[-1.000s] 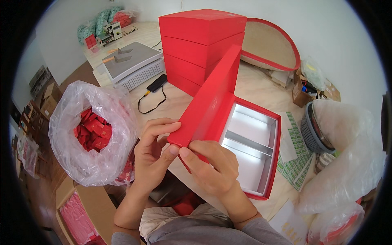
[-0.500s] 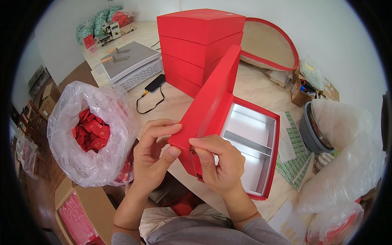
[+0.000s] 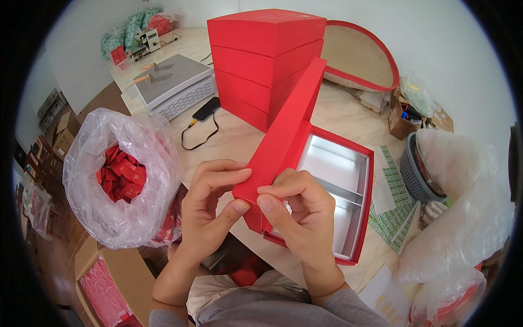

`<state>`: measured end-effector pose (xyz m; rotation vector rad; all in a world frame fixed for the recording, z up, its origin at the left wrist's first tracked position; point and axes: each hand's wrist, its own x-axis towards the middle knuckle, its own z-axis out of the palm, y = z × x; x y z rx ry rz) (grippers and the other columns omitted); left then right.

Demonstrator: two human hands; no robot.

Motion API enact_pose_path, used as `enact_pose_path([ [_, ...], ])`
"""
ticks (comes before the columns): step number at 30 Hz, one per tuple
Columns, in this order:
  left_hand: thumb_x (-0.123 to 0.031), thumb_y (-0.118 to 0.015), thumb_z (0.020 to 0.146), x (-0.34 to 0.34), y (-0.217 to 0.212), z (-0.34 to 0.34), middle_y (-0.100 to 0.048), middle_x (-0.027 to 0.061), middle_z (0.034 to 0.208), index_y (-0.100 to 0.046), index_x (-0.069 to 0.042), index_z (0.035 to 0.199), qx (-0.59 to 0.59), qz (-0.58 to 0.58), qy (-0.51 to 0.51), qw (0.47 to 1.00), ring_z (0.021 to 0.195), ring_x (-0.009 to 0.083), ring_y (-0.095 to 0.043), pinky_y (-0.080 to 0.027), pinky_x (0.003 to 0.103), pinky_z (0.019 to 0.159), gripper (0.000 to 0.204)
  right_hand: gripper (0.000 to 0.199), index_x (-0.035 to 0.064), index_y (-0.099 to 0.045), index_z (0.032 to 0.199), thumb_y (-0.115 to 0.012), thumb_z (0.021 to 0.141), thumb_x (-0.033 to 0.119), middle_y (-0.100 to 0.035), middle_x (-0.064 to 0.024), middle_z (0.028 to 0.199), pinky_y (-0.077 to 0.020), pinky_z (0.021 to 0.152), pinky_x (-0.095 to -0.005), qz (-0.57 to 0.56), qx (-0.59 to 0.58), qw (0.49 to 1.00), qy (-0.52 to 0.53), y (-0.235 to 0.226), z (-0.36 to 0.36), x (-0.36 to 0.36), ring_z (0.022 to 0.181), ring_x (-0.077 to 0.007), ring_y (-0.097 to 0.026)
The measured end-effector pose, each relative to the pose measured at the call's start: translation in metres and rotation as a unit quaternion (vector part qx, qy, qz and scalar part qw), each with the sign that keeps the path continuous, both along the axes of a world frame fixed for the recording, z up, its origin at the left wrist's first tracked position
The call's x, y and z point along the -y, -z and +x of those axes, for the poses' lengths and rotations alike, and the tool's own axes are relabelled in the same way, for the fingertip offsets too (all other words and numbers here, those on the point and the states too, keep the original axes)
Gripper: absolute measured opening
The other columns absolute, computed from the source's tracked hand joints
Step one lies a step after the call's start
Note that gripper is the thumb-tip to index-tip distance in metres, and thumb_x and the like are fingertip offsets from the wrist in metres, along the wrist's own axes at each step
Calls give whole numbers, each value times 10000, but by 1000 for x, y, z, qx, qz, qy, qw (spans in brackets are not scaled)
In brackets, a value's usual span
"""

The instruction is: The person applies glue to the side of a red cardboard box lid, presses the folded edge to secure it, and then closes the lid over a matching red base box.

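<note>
In front of me stands a red gift box (image 3: 364, 229) with its lid (image 3: 283, 131) raised on the left side. Its silvery white inside is split by a grey divider (image 3: 340, 189). My left hand (image 3: 210, 210) pinches the near corner of the lid between thumb and fingers. At the same corner my right hand (image 3: 302, 218) grips the lid's edge with thumb and forefinger, over the open box. The right fingers cover part of the lid's inner side and the box's near left compartment.
Behind the box rises a stack of red boxes (image 3: 245, 71). On the left are a plastic bag (image 3: 158, 163) of red packets, a carton (image 3: 128, 272), a grey machine (image 3: 174, 82) and a phone (image 3: 206, 109). Green-printed sheets (image 3: 400, 201) and a grey basket (image 3: 417, 180) lie on the right.
The lid has swung slightly to the right, toward the box. My right hand has shifted a little and its thumb now presses the lid's near edge. My left hand follows the corner.
</note>
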<state>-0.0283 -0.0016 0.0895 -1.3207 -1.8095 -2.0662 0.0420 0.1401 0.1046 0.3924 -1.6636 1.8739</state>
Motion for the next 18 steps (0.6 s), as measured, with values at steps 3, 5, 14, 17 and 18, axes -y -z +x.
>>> enact_pose_path([
  [3,-63,-667,829,0,-1,1,-469,113,1204,-568,-14,1153,1,-5,-4,1000,1143,207,-503,-423,347,966,342,84,-18,-601,902,-633,826,-32,-590,-62,805,-429,686,-221,8,6,1000,-9,-1,1,-4,742,-112,-547],
  [5,-61,-668,827,1,1,0,-471,114,1203,-569,-12,1150,-3,-1,-6,1000,1140,208,-506,-424,347,964,342,67,-16,-607,896,-633,834,-8,-604,-65,807,-444,691,-227,20,8,1000,-11,-2,1,-5,752,-116,-571],
  [14,-68,-670,828,-1,2,-1,-470,115,1202,-567,-7,1148,6,7,-2,1000,1143,207,-500,-423,351,964,342,220,-32,-626,945,-638,747,-128,-602,-82,832,-461,709,-240,44,20,998,-29,-3,1,-11,779,-132,-581],
  [17,-66,-669,829,2,3,-2,-469,115,1203,-567,-7,1149,11,13,-3,1000,1147,207,-496,-424,353,963,341,208,-29,-628,943,-629,752,-112,-608,-78,836,-483,731,-245,38,47,998,-36,-8,3,-9,799,-137,-611],
  [18,-66,-668,829,2,3,-2,-469,115,1204,-567,-7,1149,11,14,-3,1000,1149,207,-495,-425,354,962,341,187,-22,-629,934,-634,760,-91,-615,-76,840,-493,730,-244,39,46,998,-36,-7,3,-10,799,-138,-629],
])
